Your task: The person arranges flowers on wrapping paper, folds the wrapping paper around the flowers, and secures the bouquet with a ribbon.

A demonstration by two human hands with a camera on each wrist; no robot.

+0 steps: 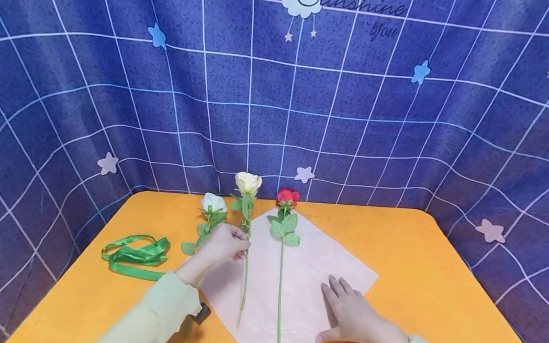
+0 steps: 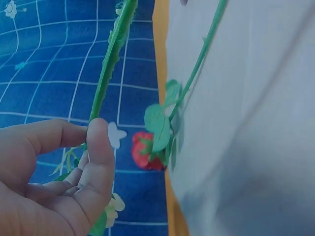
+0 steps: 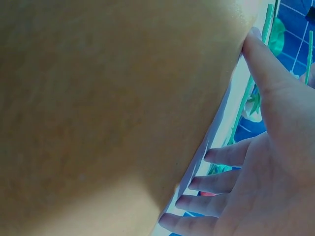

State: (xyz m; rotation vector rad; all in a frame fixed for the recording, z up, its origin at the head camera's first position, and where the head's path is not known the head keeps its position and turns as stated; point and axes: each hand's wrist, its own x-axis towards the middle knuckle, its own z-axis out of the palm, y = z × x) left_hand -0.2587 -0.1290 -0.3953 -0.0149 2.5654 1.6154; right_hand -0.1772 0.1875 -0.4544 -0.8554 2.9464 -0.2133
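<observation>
My left hand (image 1: 226, 242) pinches the green stem (image 2: 109, 69) of a cream artificial rose (image 1: 247, 183) between thumb and fingers, over the left part of a pale pink sheet of wrapping paper (image 1: 316, 268). A red rose (image 1: 288, 197) lies on the paper just right of it, stem toward me. Behind the left hand, a white rose (image 1: 214, 203) lies at the left, its stem partly hidden by the hand and sleeve. My right hand (image 1: 352, 315) rests with spread fingers at the paper's right edge; in the right wrist view its fingertips (image 3: 214, 156) meet that edge.
A bundle of green ribbon (image 1: 139, 257) lies on the orange table (image 1: 407, 242) at the left. A blue curtain (image 1: 353, 113) with white grid lines and stars stands behind the table and along both sides. A small dark object (image 1: 201, 313) shows beside the left sleeve.
</observation>
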